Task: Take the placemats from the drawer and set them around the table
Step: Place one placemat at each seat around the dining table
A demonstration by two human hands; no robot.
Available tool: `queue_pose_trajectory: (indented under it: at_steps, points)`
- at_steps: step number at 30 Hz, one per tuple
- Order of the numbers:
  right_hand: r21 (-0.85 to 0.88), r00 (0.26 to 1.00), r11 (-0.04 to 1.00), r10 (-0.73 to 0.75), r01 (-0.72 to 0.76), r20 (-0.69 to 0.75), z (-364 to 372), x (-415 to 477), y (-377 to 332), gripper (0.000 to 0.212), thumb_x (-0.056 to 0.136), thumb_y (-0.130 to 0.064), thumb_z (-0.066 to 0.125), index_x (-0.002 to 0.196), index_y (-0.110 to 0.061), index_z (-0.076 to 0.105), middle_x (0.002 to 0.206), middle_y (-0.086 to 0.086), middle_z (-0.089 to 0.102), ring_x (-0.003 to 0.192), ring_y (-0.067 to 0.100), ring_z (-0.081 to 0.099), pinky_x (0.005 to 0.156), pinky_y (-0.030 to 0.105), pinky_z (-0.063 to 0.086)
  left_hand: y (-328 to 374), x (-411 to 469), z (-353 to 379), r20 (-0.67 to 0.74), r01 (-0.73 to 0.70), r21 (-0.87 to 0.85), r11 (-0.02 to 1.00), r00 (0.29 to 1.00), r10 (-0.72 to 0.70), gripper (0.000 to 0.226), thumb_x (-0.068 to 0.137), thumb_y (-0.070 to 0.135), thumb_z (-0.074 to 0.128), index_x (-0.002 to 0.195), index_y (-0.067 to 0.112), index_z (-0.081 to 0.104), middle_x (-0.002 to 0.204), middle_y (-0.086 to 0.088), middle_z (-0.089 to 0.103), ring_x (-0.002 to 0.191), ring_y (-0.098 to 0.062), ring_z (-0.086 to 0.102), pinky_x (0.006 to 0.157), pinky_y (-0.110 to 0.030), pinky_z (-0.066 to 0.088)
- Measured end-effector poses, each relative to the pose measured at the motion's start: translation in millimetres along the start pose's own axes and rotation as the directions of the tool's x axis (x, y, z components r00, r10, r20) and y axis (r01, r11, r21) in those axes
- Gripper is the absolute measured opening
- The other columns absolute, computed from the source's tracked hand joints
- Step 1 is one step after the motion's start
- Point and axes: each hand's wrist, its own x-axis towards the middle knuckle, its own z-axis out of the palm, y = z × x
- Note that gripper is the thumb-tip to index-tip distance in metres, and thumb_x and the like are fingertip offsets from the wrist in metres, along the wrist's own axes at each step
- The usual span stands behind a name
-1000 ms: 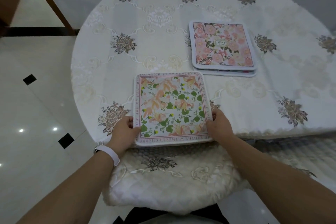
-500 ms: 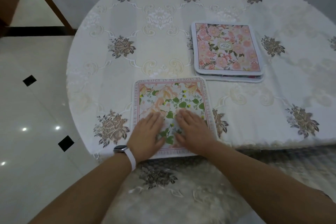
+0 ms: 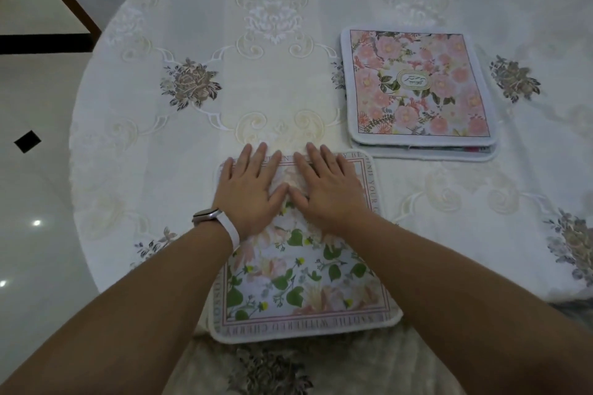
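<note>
Fingers (image 3: 261, 154) of both hands lie flat, overreaching the placemat (image 3: 305, 279)'s far edge.

My desk (image 3: 179, 26) lies bare to the left and far edge; only the stack of pink placemats (image 3: 420, 90) blocks my way toward the right side.

Hands (image 3: 288, 189) hide placemat (image 3: 305, 282) far half; border lettering partly covered.

A single head-worn camera looks forward and steeply down from the near edge of the round desk covered in white embroidered cloth (image 3: 199, 144). It sits close, forearms filling the lower frame. Glossy white floor tiles (image 3: 35, 189) show at left.
</note>
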Motion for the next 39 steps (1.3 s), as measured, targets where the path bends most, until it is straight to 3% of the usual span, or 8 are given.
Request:
queue_pose_trajectory:
  at_steps: [10,16,18,21,24,30,35,39]
  points:
    - [0.082,0.991,0.988,0.135,-0.133,-0.02,-4.5,-39.7,32.8,0.072,0.098,-0.055,0.024,0.157,-0.02,0.001,0.165,0.006,-0.008,0.151,0.021,-0.012,0.121,0.038,-0.009,-5.6,-35.5,1.1,0.015,0.195,-0.05,0.98,0.981,-0.195,0.072,0.095,0.066,0.014,0.156,0.03,0.0,0.164,0.0,-0.006,0.15,-0.02,-0.01,0.12,-0.048,0.0]
    - [0.078,0.977,0.974,0.208,-0.212,0.057,7.1,-106.2,38.4,0.076,0.099,-0.058,0.017,0.156,-0.014,-0.009,0.163,0.008,-0.018,0.149,0.023,-0.018,0.122,0.042,-0.006,0.7,-106.7,5.0,0.039,0.244,-0.119,0.962,0.97,-0.241,0.074,0.096,0.063,0.016,0.156,0.025,-0.002,0.164,-0.003,-0.007,0.15,-0.023,-0.01,0.12,-0.048,-0.001]
    - [0.052,0.986,0.987,0.149,-0.153,0.075,9.3,-132.6,26.7,0.076,0.097,-0.06,0.015,0.156,-0.014,-0.002,0.163,0.008,-0.014,0.149,0.022,-0.017,0.122,0.045,-0.004,11.3,-131.1,7.0,0.042,0.221,-0.099,0.97,0.975,-0.218,0.073,0.096,0.062,0.018,0.156,0.023,0.003,0.164,-0.004,-0.005,0.15,-0.022,-0.011,0.119,-0.046,-0.004]
    - [0.051,0.996,0.999,-0.023,0.018,0.089,16.5,-157.8,-4.4,0.074,0.097,-0.063,0.016,0.156,-0.018,0.008,0.164,0.007,-0.007,0.148,0.022,-0.017,0.121,0.045,-0.006,38.4,-156.3,11.8,0.059,0.066,-0.051,0.996,0.996,-0.063,0.072,0.097,0.063,0.021,0.155,0.021,0.018,0.163,-0.006,0.007,0.15,-0.023,-0.001,0.119,-0.044,-0.001]
    - [0.042,0.99,0.994,-0.105,0.102,0.095,26.0,-164.0,-30.7,0.071,0.099,-0.061,0.013,0.155,-0.019,0.02,0.164,0.007,0.005,0.151,0.026,-0.001,0.121,0.051,0.007,59.0,-167.3,20.5,0.115,-0.034,-0.039,0.999,0.993,0.039,0.069,0.098,0.062,0.014,0.153,0.021,0.024,0.161,-0.007,0.014,0.149,-0.028,0.013,0.116,-0.049,0.008]
    - [-0.014,0.987,0.991,-0.128,0.13,0.096,33.0,-161.6,-26.2,0.068,0.101,-0.06,0.014,0.156,-0.021,0.019,0.164,0.006,0.008,0.151,0.027,0.005,0.121,0.05,0.007,55.1,-167.1,31.6,0.118,-0.041,0.029,0.999,0.992,0.037,0.068,0.097,0.063,0.022,0.154,0.026,0.021,0.162,-0.003,0.015,0.15,-0.023,0.008,0.117,-0.054,0.011]
    - [-0.056,0.99,0.993,-0.099,0.105,0.099,27.8,-152.3,-1.3,0.073,0.097,-0.066,0.012,0.156,-0.025,-0.001,0.163,0.002,-0.009,0.15,0.024,-0.013,0.122,0.046,-0.002,40.3,-153.3,27.9,0.098,0.002,0.048,0.999,0.995,-0.007,0.073,0.095,0.067,0.02,0.155,0.03,0.003,0.163,0.002,-0.001,0.15,-0.02,-0.006,0.119,-0.047,-0.001]
    - [-0.028,0.996,0.999,-0.03,0.032,0.086,20.3,-139.2,16.6,0.074,0.096,-0.064,0.013,0.157,-0.025,-0.002,0.161,-0.001,-0.014,0.149,0.019,-0.017,0.122,0.043,-0.004,29.1,-138.6,22.5,0.078,0.081,0.002,0.997,0.994,-0.081,0.073,0.095,0.068,0.012,0.155,0.03,-0.006,0.162,0.004,-0.013,0.148,-0.016,-0.017,0.12,-0.042,-0.004]
